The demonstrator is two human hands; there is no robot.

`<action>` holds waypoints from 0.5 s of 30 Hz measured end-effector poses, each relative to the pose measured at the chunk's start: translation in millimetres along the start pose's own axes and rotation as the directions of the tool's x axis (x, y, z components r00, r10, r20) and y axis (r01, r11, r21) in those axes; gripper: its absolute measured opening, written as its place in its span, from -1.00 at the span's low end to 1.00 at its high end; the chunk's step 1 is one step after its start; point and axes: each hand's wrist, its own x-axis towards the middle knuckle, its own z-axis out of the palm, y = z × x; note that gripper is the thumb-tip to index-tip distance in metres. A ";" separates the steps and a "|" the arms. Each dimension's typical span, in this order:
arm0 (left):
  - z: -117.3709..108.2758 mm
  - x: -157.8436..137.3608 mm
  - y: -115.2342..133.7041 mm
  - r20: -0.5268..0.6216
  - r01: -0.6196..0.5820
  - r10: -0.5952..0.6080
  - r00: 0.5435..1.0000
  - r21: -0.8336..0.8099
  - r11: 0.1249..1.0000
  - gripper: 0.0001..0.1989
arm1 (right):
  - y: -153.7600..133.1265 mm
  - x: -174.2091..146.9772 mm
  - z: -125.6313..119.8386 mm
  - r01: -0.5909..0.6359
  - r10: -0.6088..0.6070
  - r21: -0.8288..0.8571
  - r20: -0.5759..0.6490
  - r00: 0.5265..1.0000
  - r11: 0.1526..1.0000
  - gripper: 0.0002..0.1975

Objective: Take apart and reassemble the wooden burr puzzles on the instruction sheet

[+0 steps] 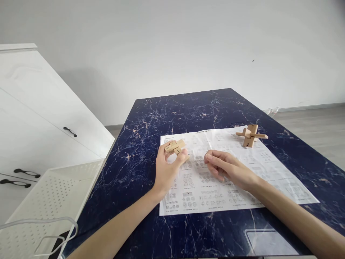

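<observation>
My left hand [169, 172] grips a partly assembled wooden burr puzzle [174, 146], made of pale notched sticks crossing each other, between thumb and fingers. Dark pen marks show on the sticks. To its right, my right hand [229, 167] hovers over the printed sheet [188, 210], fingers loosely curled and thumb against the index finger; nothing shows in it. Another wooden puzzle [250, 136], a cross of interlocked pieces, stands at the sheet's far right corner. Small diagrams in rows cover the creased paper, which lies partly beneath both hands.
The dark blue marbled table [172, 111] reaches toward a pale wall [167, 46]. On the left are a white cabinet [40, 108] with black handles and a perforated white shelf [35, 201] with a white cable [48, 220]. A clear rectangular item [269, 242] lies at the near edge.
</observation>
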 end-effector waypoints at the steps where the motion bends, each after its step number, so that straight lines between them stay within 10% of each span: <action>1: 0.2 0.4 0.2 0.034 0.022 -0.021 0.999 -0.029 0.999 -0.56 | -0.6 -0.3 -0.2 0.004 -0.004 -0.004 0.004 1.000 1.000 -0.58; 9: 1.5 -1.8 3.2 0.363 0.114 -0.090 0.928 -0.045 0.993 -0.58 | 1.3 -0.9 3.7 0.103 -0.127 -0.267 -0.075 0.989 0.958 -0.66; 15: 4.0 -5.5 1.9 0.405 0.000 0.005 0.914 -0.012 1.000 -0.47 | 12.4 4.0 9.2 0.268 -0.403 -0.682 -0.044 0.914 0.681 -0.88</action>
